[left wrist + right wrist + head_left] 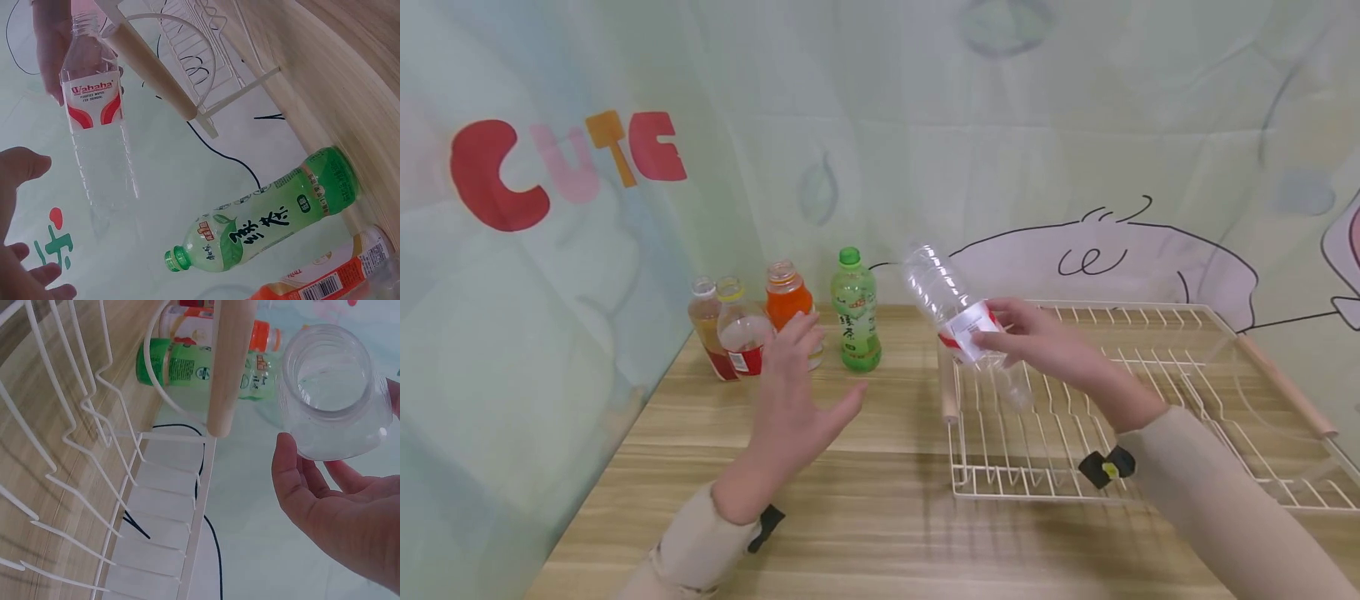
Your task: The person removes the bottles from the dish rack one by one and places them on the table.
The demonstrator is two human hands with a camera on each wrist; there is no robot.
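My right hand (1037, 337) grips a clear plastic water bottle (936, 287) around its white and red label. The bottle is tilted, with its base up to the left and its uncapped neck down to the right, above the left end of a white wire rack (1000, 496). "Wahaha" shows on its label in the left wrist view. My left hand (790, 392) hovers with fingers and thumb spread, holding nothing, in front of several bottles. Nearest to it are a red-labelled bottle (745, 329), partly covered by the fingers, and an orange bottle (786, 296).
A green tea bottle (855, 321) with a green cap stands upright left of the rack. At the far left is an amber-tinted bottle (707, 329). The rack has wooden handles (1288, 387) at its ends. A printed curtain (850, 125) hangs behind the wooden table (850, 517).
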